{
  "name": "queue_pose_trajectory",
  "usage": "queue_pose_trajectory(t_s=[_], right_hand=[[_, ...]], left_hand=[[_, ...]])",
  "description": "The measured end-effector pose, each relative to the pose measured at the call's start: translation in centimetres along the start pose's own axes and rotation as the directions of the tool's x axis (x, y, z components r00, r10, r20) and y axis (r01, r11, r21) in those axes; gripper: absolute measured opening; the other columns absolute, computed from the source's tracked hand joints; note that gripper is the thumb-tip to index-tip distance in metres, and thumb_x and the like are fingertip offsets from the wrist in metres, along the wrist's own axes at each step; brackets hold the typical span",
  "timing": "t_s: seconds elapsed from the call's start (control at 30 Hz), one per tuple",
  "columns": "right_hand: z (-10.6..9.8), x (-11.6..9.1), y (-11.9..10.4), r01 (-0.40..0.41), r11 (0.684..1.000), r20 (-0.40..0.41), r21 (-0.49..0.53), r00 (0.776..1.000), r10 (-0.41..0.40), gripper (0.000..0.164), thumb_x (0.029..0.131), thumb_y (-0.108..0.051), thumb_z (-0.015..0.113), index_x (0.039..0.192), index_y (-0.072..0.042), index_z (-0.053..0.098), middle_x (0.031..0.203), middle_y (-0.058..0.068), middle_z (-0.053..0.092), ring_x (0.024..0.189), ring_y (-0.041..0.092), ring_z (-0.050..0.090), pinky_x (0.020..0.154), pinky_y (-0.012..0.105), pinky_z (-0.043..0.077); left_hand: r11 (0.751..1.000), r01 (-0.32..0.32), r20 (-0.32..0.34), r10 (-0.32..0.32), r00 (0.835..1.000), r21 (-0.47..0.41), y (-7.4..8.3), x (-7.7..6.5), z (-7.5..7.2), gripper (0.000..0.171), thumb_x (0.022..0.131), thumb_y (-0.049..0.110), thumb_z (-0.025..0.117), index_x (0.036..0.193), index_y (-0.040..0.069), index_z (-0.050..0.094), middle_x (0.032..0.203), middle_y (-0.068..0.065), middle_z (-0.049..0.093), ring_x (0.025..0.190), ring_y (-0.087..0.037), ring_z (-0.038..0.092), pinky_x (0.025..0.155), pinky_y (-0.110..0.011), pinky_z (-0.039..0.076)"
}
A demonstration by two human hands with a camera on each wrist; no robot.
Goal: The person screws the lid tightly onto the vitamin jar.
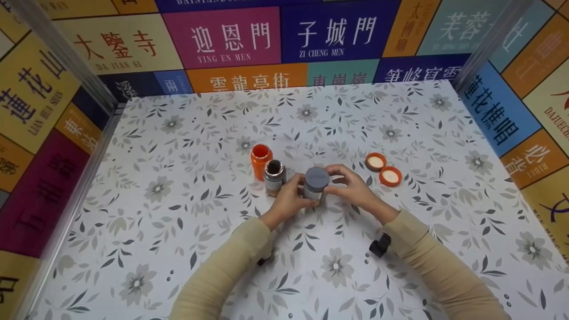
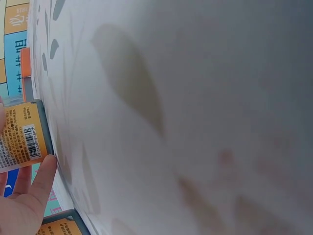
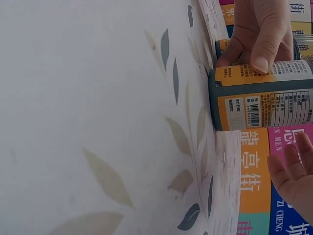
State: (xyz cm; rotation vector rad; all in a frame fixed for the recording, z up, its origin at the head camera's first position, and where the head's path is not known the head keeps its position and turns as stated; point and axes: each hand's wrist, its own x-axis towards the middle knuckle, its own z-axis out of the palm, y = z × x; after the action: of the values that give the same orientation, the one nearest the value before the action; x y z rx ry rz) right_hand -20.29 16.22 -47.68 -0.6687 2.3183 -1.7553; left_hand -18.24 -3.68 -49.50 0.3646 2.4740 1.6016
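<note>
A small bottle (image 1: 314,194) with a grey lid (image 1: 317,178) stands upright on the table; its yellow-and-white label (image 3: 264,100) carries a barcode and small print. My left hand (image 1: 290,200) grips the bottle's side with thumb and fingers, also seen in the left wrist view. On the other side, my right hand (image 1: 353,189) is held close to the lid, its fingers loosely bent and apart from the bottle in the right wrist view. Left of the left hand stand an open dark bottle (image 1: 275,177) and an open orange bottle (image 1: 261,162).
Two orange-rimmed caps, one darker (image 1: 376,162) and one brighter (image 1: 390,176), lie with their pale insides up to the right of the hands. A floral cloth (image 1: 178,240) covers the table. Colourful printed panels (image 1: 226,38) stand along the back and sides.
</note>
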Motion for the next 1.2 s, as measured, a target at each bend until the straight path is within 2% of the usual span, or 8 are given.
queue_pose_trajectory(t_s=[0.13,0.3,0.47,0.53,0.7,0.8,1.07,1.2], right_hand=[[-0.1,0.1,0.0,0.007,1.0,0.004,0.025,1.0,-0.007,0.04,0.078,0.002,0.067,0.115,0.007,0.053,0.119,0.018,0.052,0.103,0.003,0.05,0.094,0.049,0.038],[-0.1,0.4,-0.4,0.006,1.0,0.024,0.018,1.0,-0.006,0.046,0.078,0.003,0.067,0.121,0.007,0.051,0.122,0.02,0.05,0.104,0.002,0.049,0.095,0.047,0.038],[0.2,0.3,-2.2,0.009,1.0,0.067,0.002,0.998,-0.009,0.049,0.078,0.005,0.065,0.123,0.012,0.046,0.122,0.026,0.048,0.102,-0.001,0.048,0.096,0.053,0.036],[0.1,0.3,-2.9,0.004,1.0,0.097,-0.002,0.995,-0.004,0.051,0.079,0.004,0.065,0.125,0.013,0.044,0.124,0.028,0.047,0.104,0.001,0.047,0.096,0.054,0.035],[-0.1,0.9,-1.8,-0.048,0.999,0.146,0.02,0.988,0.045,0.058,0.08,0.004,0.064,0.133,0.006,0.041,0.133,0.022,0.044,0.115,0.015,0.046,0.101,0.046,0.033],[0.1,1.1,-0.8,-0.052,0.998,0.127,0.021,0.991,0.049,0.06,0.079,0.002,0.066,0.133,0.003,0.041,0.132,0.019,0.046,0.115,0.019,0.047,0.1,0.039,0.035],[1.7,0.9,-0.6,-0.059,0.997,-0.041,0.05,0.997,0.061,0.059,0.071,-0.001,0.075,0.12,0.004,0.043,0.12,0.016,0.049,0.104,0.015,0.048,0.091,0.025,0.04],[2.0,0.7,-0.8,-0.073,0.996,-0.035,0.045,0.997,0.075,0.064,0.072,-0.002,0.075,0.124,0.005,0.039,0.123,0.018,0.047,0.105,0.013,0.047,0.092,0.025,0.039]], left_hand=[[1.0,-0.002,0.0,0.002,1.0,-0.011,0.0,0.1,0.0,0.054,0.069,0.009,0.078,0.114,0.007,0.048,0.113,-0.013,0.057,0.099,-0.026,0.059,0.089,-0.035,0.047],[1.0,-0.003,-0.002,0.003,1.0,-0.011,0.0,0.0,0.0,0.054,0.069,0.01,0.078,0.114,0.007,0.048,0.113,-0.013,0.057,0.1,-0.025,0.059,0.089,-0.035,0.047],[1.0,-0.014,-0.006,0.014,1.0,-0.006,0.1,-0.1,0.0,0.054,0.069,0.009,0.078,0.114,0.006,0.048,0.113,-0.013,0.057,0.099,-0.025,0.058,0.088,-0.035,0.048],[1.0,-0.013,-0.007,0.013,1.0,-0.004,0.1,-0.1,0.0,0.054,0.069,0.009,0.078,0.114,0.006,0.048,0.113,-0.014,0.057,0.099,-0.025,0.058,0.088,-0.035,0.048],[1.0,-0.004,-0.007,0.004,1.0,0.005,0.2,-0.1,0.0,0.054,0.069,0.008,0.078,0.114,0.006,0.049,0.112,-0.013,0.058,0.098,-0.024,0.059,0.088,-0.034,0.048],[1.0,0.007,-0.007,-0.007,1.0,0.009,0.3,-0.1,0.0,0.054,0.069,0.008,0.078,0.114,0.006,0.049,0.112,-0.013,0.058,0.097,-0.023,0.059,0.087,-0.033,0.048],[1.0,0.017,-0.002,-0.017,1.0,0.004,0.2,0.0,0.0,0.053,0.07,0.011,0.078,0.115,0.007,0.049,0.113,-0.011,0.057,0.099,-0.022,0.058,0.087,-0.033,0.048],[1.0,-0.005,-0.007,0.005,1.0,0.002,0.0,0.1,0.0,0.053,0.069,0.009,0.078,0.114,0.006,0.049,0.112,-0.013,0.058,0.097,-0.024,0.059,0.087,-0.033,0.049]])
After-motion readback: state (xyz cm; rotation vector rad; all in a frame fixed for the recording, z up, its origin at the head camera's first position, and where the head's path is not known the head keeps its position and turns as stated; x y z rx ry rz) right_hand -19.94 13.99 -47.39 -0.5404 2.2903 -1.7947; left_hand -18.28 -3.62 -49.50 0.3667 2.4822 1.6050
